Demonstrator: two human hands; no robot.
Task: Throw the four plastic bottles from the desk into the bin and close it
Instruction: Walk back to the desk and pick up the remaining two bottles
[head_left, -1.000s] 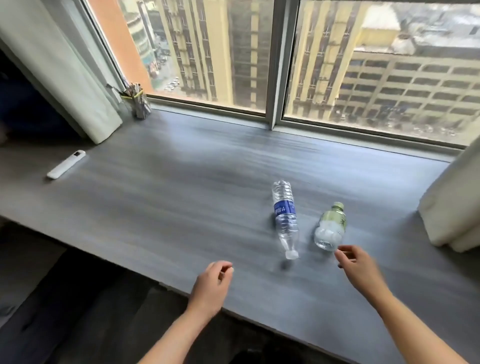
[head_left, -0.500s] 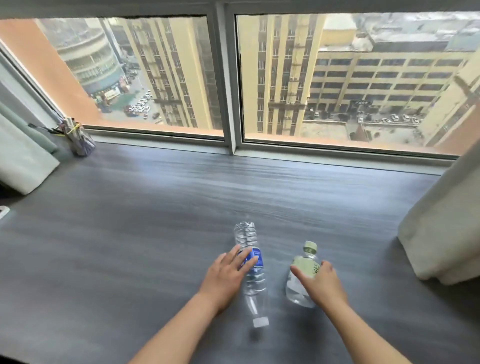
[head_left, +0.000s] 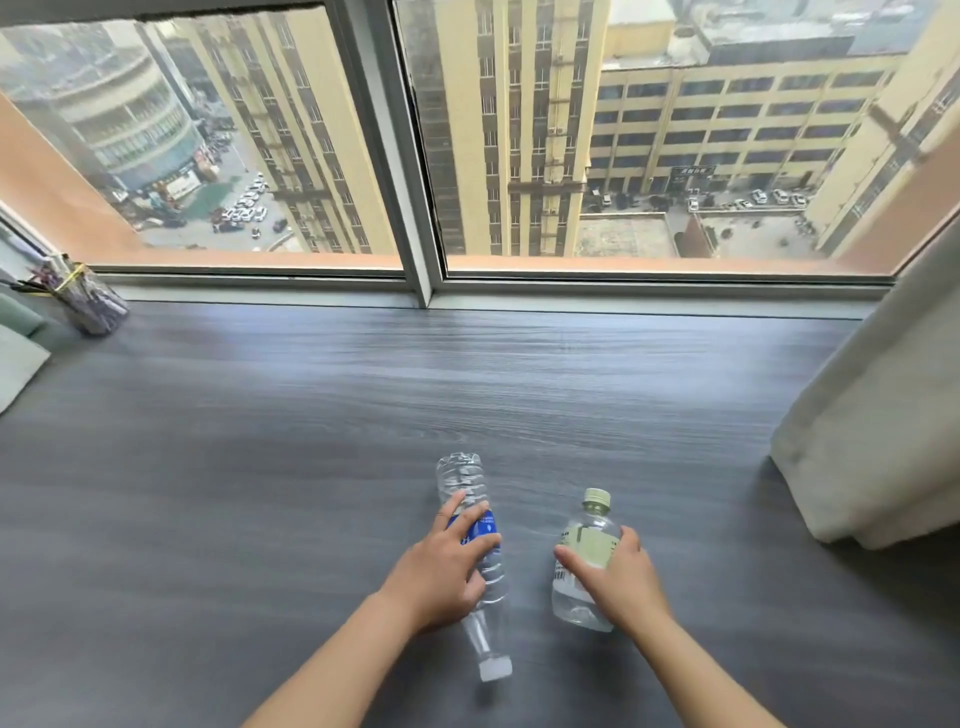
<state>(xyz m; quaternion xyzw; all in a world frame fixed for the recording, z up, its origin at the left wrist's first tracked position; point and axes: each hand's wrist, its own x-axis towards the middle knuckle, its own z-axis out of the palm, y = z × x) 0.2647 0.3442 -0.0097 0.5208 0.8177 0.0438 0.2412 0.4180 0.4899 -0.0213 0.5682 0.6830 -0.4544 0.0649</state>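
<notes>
Grey wood-grain desk (head_left: 311, 415) running under a wide window (head_left: 415, 156) that looks out on tall yellow buildings.

Near its front edge the left hand (head_left: 441, 566) wraps its fingers over a long clear bottle (head_left: 467, 483) lying with its cap toward us; just right, the right hand (head_left: 621, 577) grasps a short green-capped bottle (head_left: 589, 525). Pale curtain (head_left: 872, 426) hangs far right; a pen jar (head_left: 91, 301) stands far left.

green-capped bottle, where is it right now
In the head view, the green-capped bottle lies on the desk near its front edge, under the right hand, just right of the blue-labelled bottle.
</notes>
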